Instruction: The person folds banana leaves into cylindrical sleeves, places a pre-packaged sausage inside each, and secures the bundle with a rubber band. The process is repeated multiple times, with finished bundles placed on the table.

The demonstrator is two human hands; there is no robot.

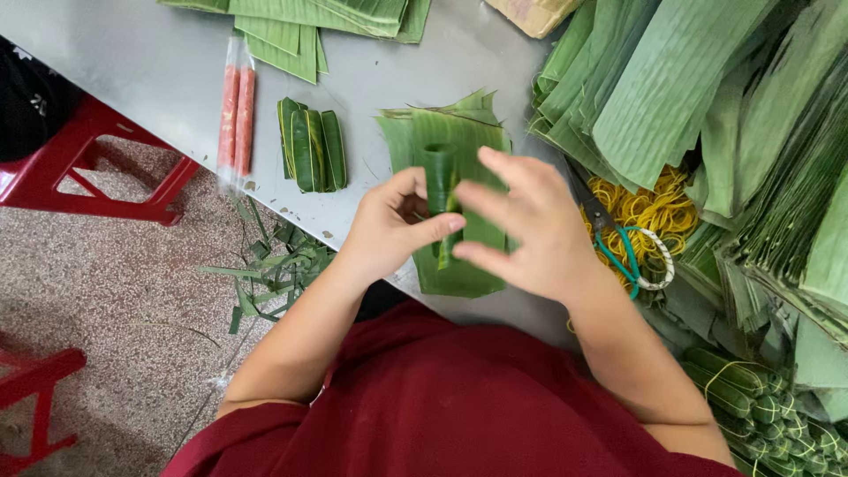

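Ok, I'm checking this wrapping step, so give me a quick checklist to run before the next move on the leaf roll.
1. Left hand grips the leaf roll: ok.
2. Right hand on the roll: cannot tell, its fingers are spread in front of it.
3. Flat leaf stack lies under the roll: ok.
4. Yellow rubber bands lie beside the right hand: ok.
5. Scissors lie clear of both hands: ok.
6. Roll fully closed: cannot tell, the hands hide it.
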